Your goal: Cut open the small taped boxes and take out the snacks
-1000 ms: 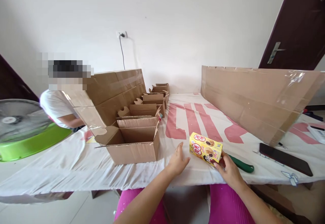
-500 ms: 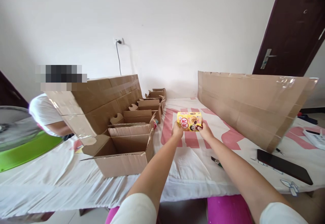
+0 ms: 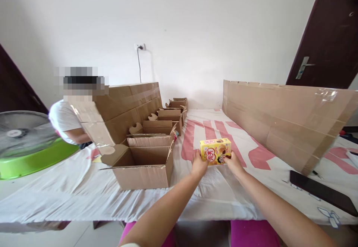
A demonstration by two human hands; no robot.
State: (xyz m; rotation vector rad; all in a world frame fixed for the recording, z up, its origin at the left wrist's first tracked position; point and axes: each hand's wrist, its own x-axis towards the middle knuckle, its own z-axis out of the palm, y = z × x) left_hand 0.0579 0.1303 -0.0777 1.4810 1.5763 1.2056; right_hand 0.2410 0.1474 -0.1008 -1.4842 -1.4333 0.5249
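Note:
A yellow snack box (image 3: 215,152) with red lettering and a cartoon figure is held between both hands, its printed front facing me. My left hand (image 3: 199,163) grips its left end, with the thumb on the front. On the other end, my right hand (image 3: 234,162) is closed around the lower right corner. The box is low over the cloth-covered table (image 3: 212,194); whether it touches the cloth I cannot tell. To the left of my hands stands an open cardboard box (image 3: 145,178), the nearest in a row of several.
A long cardboard partition (image 3: 131,103) stands behind the boxes, another cardboard panel (image 3: 279,124) on the right. A black phone-like slab (image 3: 321,191) lies at the right front. At left, a person in a white sleeve (image 3: 65,120) sits beyond a green-rimmed fan (image 3: 41,157).
Both hands have brought the yellow box down and closer to me. The view has shifted slightly left. A cutter seen earlier by my right forearm is now out of sight.

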